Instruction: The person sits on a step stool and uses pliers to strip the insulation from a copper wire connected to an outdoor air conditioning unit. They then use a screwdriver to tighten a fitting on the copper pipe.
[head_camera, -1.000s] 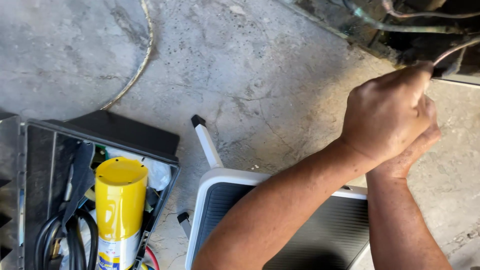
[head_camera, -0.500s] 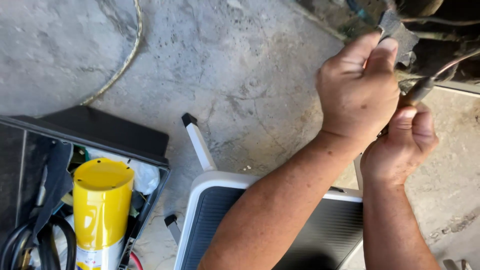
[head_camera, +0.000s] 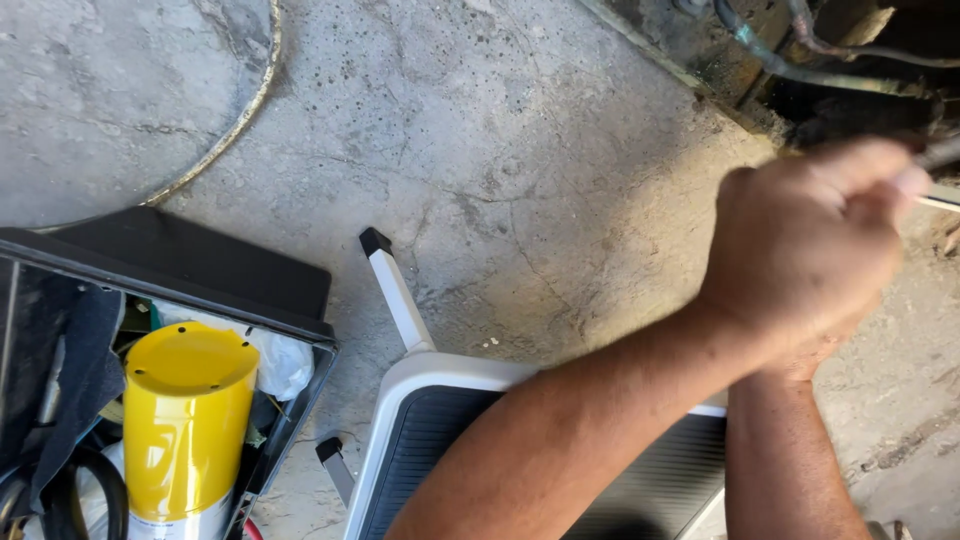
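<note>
Both forearms bare, reaching up and right. Left hand (head_camera: 810, 250) on top, blurred, fingers curled in a loose fist w/ fingertips pinched at the far right. Right hand (head_camera: 815, 355) tucked under it, mostly hidden; grip can't be made out. Wrists crossed close, touching.

There is one view, from the person's head. It looks steeply down, close over the forearms, to the step stool (head_camera: 420, 400) and the concrete floor (head_camera: 520, 160).
</note>
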